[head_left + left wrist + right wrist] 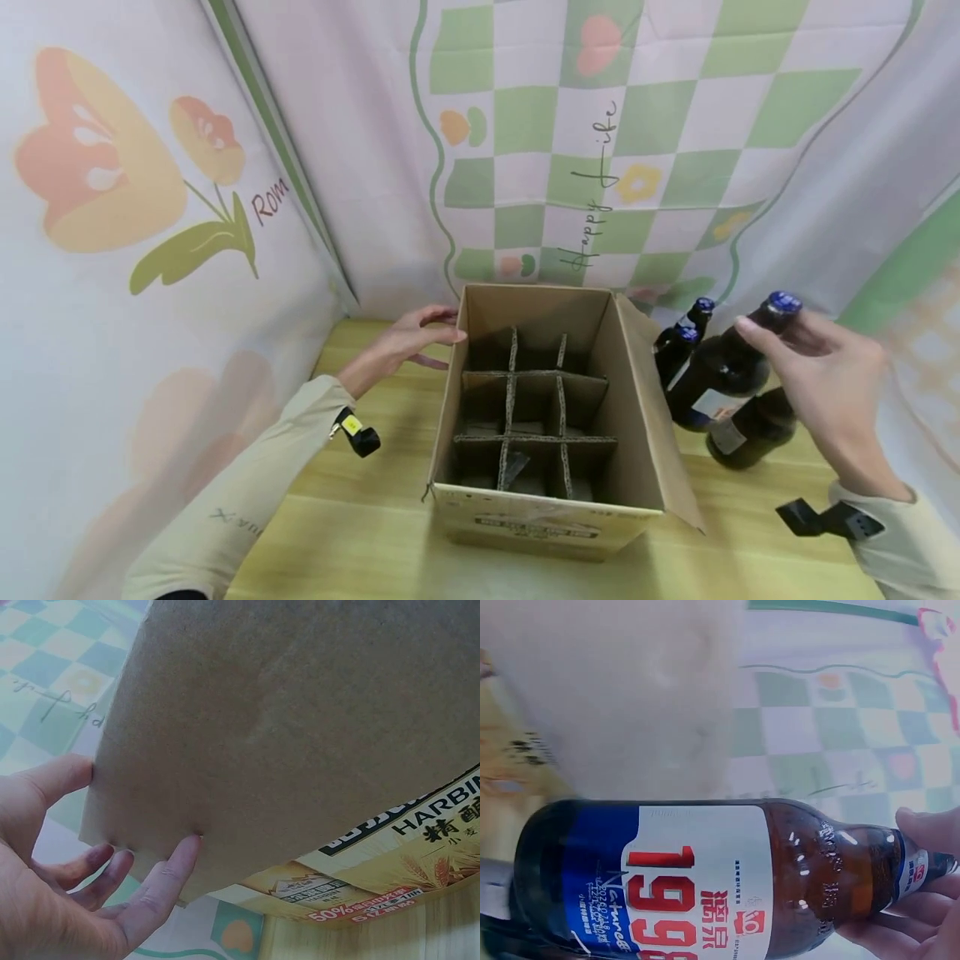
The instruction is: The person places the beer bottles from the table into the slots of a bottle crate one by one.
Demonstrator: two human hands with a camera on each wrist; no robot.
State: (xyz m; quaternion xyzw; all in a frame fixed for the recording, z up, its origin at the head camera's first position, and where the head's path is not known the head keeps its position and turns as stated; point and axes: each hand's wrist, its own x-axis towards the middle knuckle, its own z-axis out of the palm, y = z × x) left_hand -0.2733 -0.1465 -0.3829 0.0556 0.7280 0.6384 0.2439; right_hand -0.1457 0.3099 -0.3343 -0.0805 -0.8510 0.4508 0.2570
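Brown glass bottle: right of carton, beside other bottles above desk; cannot tell if base is lifted. Right hand grasps neck below cap. Left hand unclenched, fingers against carton side. My guess on handling: stiff, heavy if full, slick if damp, chips on knocks. Neck hold suits straight lift, body may swing; support base if slipping.
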